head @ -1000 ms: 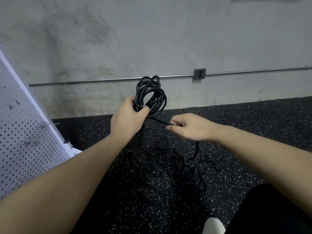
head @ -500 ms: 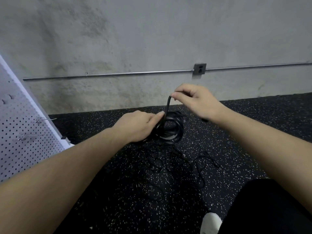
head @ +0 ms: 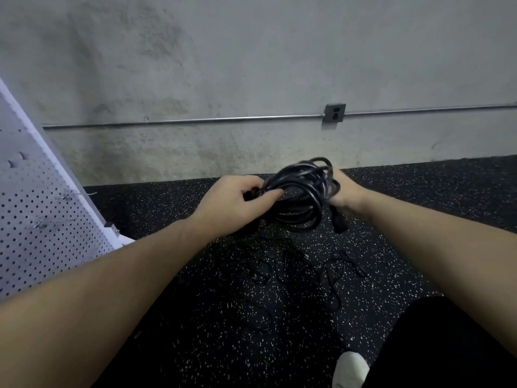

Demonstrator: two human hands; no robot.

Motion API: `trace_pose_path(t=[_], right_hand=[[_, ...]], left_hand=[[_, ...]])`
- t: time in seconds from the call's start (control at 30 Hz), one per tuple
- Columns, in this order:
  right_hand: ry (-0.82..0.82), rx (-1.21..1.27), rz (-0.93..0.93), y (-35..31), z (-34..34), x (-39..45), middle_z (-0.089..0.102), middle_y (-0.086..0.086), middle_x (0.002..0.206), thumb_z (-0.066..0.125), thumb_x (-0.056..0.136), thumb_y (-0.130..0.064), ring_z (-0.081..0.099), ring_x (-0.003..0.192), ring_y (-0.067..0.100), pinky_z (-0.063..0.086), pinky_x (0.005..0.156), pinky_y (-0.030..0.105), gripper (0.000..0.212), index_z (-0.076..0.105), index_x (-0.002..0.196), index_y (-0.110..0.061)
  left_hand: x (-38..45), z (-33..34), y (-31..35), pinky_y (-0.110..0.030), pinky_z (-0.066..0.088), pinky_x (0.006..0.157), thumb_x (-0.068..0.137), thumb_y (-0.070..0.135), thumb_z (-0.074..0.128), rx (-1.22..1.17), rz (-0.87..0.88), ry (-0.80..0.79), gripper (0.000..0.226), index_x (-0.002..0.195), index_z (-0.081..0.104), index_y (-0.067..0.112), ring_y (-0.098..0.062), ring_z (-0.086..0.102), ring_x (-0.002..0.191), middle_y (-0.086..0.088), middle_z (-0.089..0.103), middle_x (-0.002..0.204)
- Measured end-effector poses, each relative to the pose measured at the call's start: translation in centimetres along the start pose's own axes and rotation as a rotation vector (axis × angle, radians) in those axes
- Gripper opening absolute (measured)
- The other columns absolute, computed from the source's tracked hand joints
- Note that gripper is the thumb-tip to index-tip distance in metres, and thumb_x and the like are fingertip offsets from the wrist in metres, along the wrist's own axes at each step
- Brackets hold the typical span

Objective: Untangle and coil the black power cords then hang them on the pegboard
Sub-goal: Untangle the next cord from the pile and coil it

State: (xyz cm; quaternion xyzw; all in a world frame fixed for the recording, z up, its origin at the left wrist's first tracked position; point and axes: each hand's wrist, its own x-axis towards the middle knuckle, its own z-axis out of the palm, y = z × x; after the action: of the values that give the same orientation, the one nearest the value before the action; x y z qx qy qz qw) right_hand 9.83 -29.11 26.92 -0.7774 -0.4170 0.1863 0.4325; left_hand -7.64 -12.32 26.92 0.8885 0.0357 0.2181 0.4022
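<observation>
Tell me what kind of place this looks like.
Probably a garage, workshop or utility room: a bare concrete wall with surface-run metal conduit feeding an outlet box, speckled black rubber flooring, and a white pegboard with hooks on the left.

Between your hands, the coiled cord (head: 300, 191) has a smooth, slightly glossy black jacket. Below them lies matt speckled rubber floor (head: 223, 317); beyond, rough concrete wall (head: 251, 65); left, perforated pegboard (head: 42, 233).

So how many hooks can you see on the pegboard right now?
2 wire hooks on the pegboard: an upper hook and a lower hook. More may sit out of frame.
</observation>
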Motion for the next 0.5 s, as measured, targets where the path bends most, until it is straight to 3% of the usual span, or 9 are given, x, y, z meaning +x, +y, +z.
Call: trace_pose_path(t=[0.03, 0.1, 0.17, 0.27, 0.3, 0.37, 0.47, 0.5], right_hand=[[0.005, -0.017, 0.036, 0.5, 0.4, 0.0, 0.059, -0.002, 0.059, 0.058, 0.1, -0.007, 0.051, 0.056, 0.015, 0.047, 0.058, 0.031, 0.04, 0.062, 0.064, -0.022], [-0.049, -0.01, 0.119, 0.9, 1.1, 0.0, 0.049, -0.006, 0.051, 0.053, 0.102, -0.014, 0.039, 0.048, 0.012, 0.033, 0.046, 0.024, 0.044, 0.054, 0.059, -0.022], [-0.131, -0.073, 0.179, 0.8, 1.4, -0.1, 0.047, -0.009, 0.05, 0.052, 0.104, -0.032, 0.037, 0.046, 0.01, 0.033, 0.045, 0.022, 0.044, 0.052, 0.061, -0.021], [-0.257, -0.206, 0.158, -0.4, 1.9, -0.8, 0.046, -0.011, 0.053, 0.04, 0.104, -0.056, 0.036, 0.045, 0.007, 0.036, 0.048, 0.017, 0.051, 0.069, 0.069, -0.033], [-0.297, -0.244, 0.135, -0.8, 2.2, -1.0, 0.047, -0.009, 0.056, 0.037, 0.104, -0.058, 0.037, 0.046, 0.007, 0.037, 0.05, 0.016, 0.047, 0.073, 0.082, -0.039], [-0.355, -0.354, 0.083, -1.3, 2.8, -1.1, 0.054, -0.005, 0.068, 0.037, 0.106, -0.053, 0.047, 0.055, 0.005, 0.041, 0.061, 0.019, 0.039, 0.072, 0.108, -0.037], [-0.384, -0.559, -0.02, -2.2, 3.5, -1.1, 0.07, -0.003, 0.109, 0.043, 0.109, -0.039, 0.062, 0.097, 0.012, 0.047, 0.089, 0.028, 0.032, 0.066, 0.121, -0.022], [-0.403, -0.614, -0.047, -2.4, 3.7, -1.2, 0.07, -0.003, 0.114, 0.044, 0.108, -0.034, 0.063, 0.102, 0.015, 0.048, 0.093, 0.03, 0.028, 0.064, 0.121, -0.02]], left_hand=[[0.0, 0.1, -0.1, -0.026, 0.046, 0.053, 0.089, 0.052, 0.067, -0.066, -0.021, 0.035, 0.022, 0.076, 0.071, 0.035, -0.009, 0.064, 0.056, 0.011, 0.069, 0.063], [0.0, 0.1, -0.2, -0.019, 0.044, 0.057, 0.093, 0.045, 0.068, -0.096, -0.033, 0.097, 0.019, 0.075, 0.07, 0.038, -0.001, 0.063, 0.059, 0.018, 0.068, 0.063], [0.0, 0.1, -0.4, -0.024, 0.047, 0.062, 0.086, 0.061, 0.062, -0.065, -0.081, 0.15, 0.025, 0.078, 0.071, 0.039, -0.004, 0.067, 0.066, 0.018, 0.071, 0.069], [0.3, 0.1, -1.1, -0.03, 0.048, 0.066, 0.085, 0.073, 0.055, 0.105, -0.198, 0.22, 0.034, 0.082, 0.069, 0.042, -0.007, 0.067, 0.073, 0.018, 0.07, 0.072], [0.5, 0.0, -1.3, -0.031, 0.047, 0.066, 0.088, 0.072, 0.055, 0.159, -0.239, 0.245, 0.033, 0.085, 0.065, 0.04, -0.008, 0.067, 0.075, 0.016, 0.069, 0.074], [0.7, -0.4, -1.7, -0.033, 0.047, 0.069, 0.091, 0.07, 0.055, 0.198, -0.314, 0.287, 0.036, 0.094, 0.051, 0.034, -0.013, 0.065, 0.077, 0.011, 0.066, 0.082], [0.9, -0.9, -2.2, -0.038, 0.049, 0.078, 0.094, 0.069, 0.05, 0.348, -0.34, 0.282, 0.045, 0.116, 0.044, 0.03, -0.021, 0.065, 0.08, 0.009, 0.064, 0.086], [0.9, -1.0, -2.3, -0.039, 0.048, 0.08, 0.096, 0.068, 0.046, 0.421, -0.335, 0.263, 0.049, 0.129, 0.043, 0.031, -0.023, 0.064, 0.081, 0.009, 0.064, 0.085]])
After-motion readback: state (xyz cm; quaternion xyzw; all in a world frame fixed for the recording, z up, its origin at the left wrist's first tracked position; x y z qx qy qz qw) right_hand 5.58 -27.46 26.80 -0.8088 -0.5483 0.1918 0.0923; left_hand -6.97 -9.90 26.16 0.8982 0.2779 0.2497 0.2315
